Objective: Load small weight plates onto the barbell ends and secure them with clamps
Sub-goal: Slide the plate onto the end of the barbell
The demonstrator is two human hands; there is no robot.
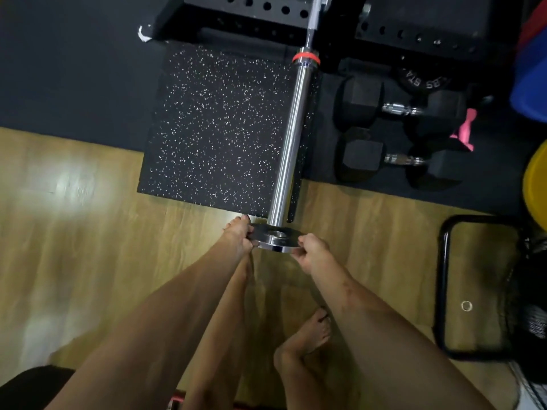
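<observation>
A small chrome weight plate (273,239) is held at the tip of the barbell sleeve (288,137), its centre hole just in front of the sleeve's end. My left hand (238,233) grips the plate's left edge and my right hand (310,251) grips its right edge. The chrome sleeve runs away from me to a red collar ring (306,58), where the thinner bar continues into the rack. No clamp is in view.
A speckled black rubber mat (219,128) lies under the sleeve on the wooden floor. Two black hex dumbbells (396,161) sit to the right, with a black plate behind them. A black tubular frame (444,285) stands at right. My bare feet (313,332) are below the plate.
</observation>
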